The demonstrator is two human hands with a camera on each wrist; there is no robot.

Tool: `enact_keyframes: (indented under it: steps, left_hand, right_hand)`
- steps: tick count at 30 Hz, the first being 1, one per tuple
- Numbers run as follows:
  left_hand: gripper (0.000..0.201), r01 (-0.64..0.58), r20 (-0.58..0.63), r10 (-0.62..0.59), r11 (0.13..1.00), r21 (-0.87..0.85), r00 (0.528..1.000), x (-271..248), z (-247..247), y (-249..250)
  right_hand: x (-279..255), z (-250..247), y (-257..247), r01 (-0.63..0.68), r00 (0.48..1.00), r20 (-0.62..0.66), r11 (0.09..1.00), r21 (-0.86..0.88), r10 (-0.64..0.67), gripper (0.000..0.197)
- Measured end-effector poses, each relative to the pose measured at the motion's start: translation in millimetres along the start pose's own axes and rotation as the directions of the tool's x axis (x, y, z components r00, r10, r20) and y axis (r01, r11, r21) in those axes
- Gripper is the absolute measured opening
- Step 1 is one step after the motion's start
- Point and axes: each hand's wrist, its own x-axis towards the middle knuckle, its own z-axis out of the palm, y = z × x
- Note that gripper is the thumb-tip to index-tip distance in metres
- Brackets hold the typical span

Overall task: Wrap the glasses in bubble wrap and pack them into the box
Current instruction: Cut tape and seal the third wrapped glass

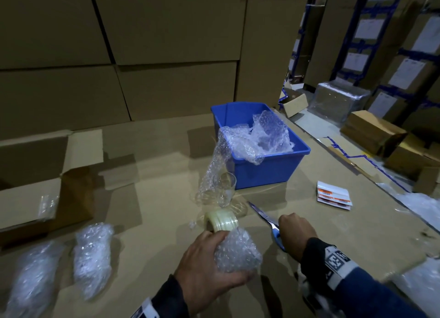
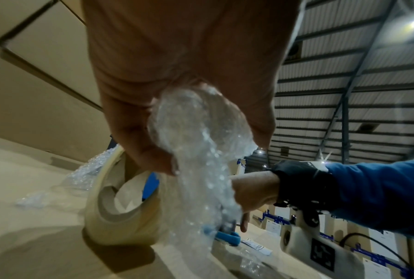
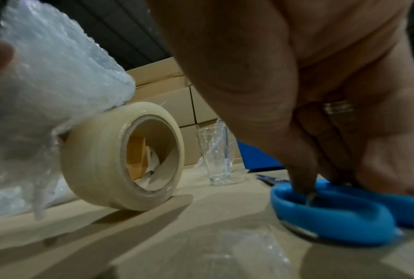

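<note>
Nearest in the head view, the left hand (image 1: 207, 267) grips a bubble-wrapped glass (image 1: 237, 252) just above the tabletop (image 1: 154, 175), while the right hand (image 1: 296, 232) closes on the scissors (image 1: 269, 223). A tape roll (image 1: 221, 220) stands just beyond; a bare glass (image 1: 223, 187) waits near the blue bin (image 1: 262, 172), and the open box (image 1: 31, 194) sits far left.

The left wrist view shows fingers (image 2: 151, 156) curled round the bundle.

The right wrist view shows fingers (image 3: 301, 169) through the blue handles. Judging by this, taping the wrap is in hand; next comes cutting tape.

Left hand (image 1: 204, 265) curled in a grip; right hand (image 1: 297, 232) curled, fingers down.
</note>
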Motion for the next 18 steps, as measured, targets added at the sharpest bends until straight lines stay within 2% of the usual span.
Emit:
enact_keyframes:
  steps: [2,4,5,6,8,9,10,12,14,18]
  left_hand:
    - [0.084,-0.004,0.008,0.004,1.0,0.0,1.0,0.5,-0.6,-1.5]
    - [0.085,-0.005,0.021,0.005,1.0,-0.004,1.0,1.4,-1.6,-2.8]
    - [0.085,-0.004,0.031,0.004,1.0,-0.003,1.0,1.6,-1.8,-3.4]
    - [0.084,-0.002,0.041,0.002,1.0,0.004,0.999,1.9,-1.7,-3.8]
    - [0.081,-0.01,0.046,0.009,1.0,0.022,0.999,2.0,-1.3,-3.7]
    - [0.077,-0.022,0.044,0.02,0.999,0.032,0.999,1.9,-1.1,-3.9]
    - [0.072,-0.034,0.043,0.033,0.999,0.042,0.999,2.1,-1.3,-3.6]
    - [0.065,-0.046,0.053,0.043,0.997,0.056,0.998,2.3,-2.6,-2.8]
    - [0.068,-0.043,0.069,0.039,0.997,0.056,0.997,1.9,-3.6,-3.7]
    - [0.081,-0.046,0.056,0.043,0.998,0.037,0.997,1.1,-3.5,-6.6]
  right_hand:
    - [-4.7,-6.3,-4.4,0.021,0.999,-0.034,1.0,0.002,-0.021,0.023]
    - [-5.3,-15.1,-8.2,0.095,0.983,-0.166,0.993,0.075,-0.081,0.017]
    - [-4.0,-18.5,-10.3,0.189,0.951,-0.277,0.967,0.171,-0.136,0.017]
    - [-1.3,-21.0,-13.1,0.324,0.896,-0.396,0.905,0.276,-0.2,0.021]
    - [1.3,-28.0,-22.5,0.568,0.774,-0.547,0.73,0.38,-0.318,0.027]
    - [1.7,-31.3,-28.0,0.638,0.74,-0.558,0.656,0.404,-0.376,0.027]
    - [2.9,-33.3,-32.7,0.666,0.732,-0.53,0.612,0.426,-0.428,0.025]
    - [8.6,-32.9,-37.2,0.659,0.752,-0.423,0.599,0.455,-0.506,0.033]
    - [15.9,-29.4,-37.1,0.645,0.763,-0.345,0.614,0.455,-0.546,0.039]
    - [20.6,-34.0,-37.7,0.641,0.765,-0.369,0.57,0.514,-0.527,0.03]
